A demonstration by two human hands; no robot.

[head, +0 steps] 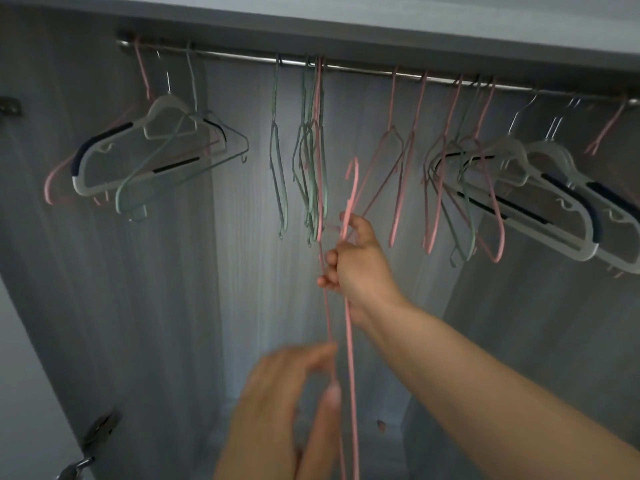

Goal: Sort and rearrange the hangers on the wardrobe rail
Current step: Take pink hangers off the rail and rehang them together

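Note:
A metal rail (363, 70) runs across the top of a grey wardrobe. My right hand (356, 268) is shut on the neck of a pink wire hanger (350, 327), held below the rail with its hook up and its body hanging edge-on. My left hand (287, 407), blurred, is low at the hanger's lower wires, its fingers apart and touching them. On the rail hang green wire hangers (308, 168) in the middle, pink wire hangers (398, 174) to their right, and grey plastic hangers at the left (138, 157) and right (554, 202).
The wardrobe's back panel (242, 271) is bare below the hangers. Door hinges (100, 431) sit on the left side wall. The top shelf (381, 19) lies close above the rail. A stretch of rail between the left group and the green hangers is bare.

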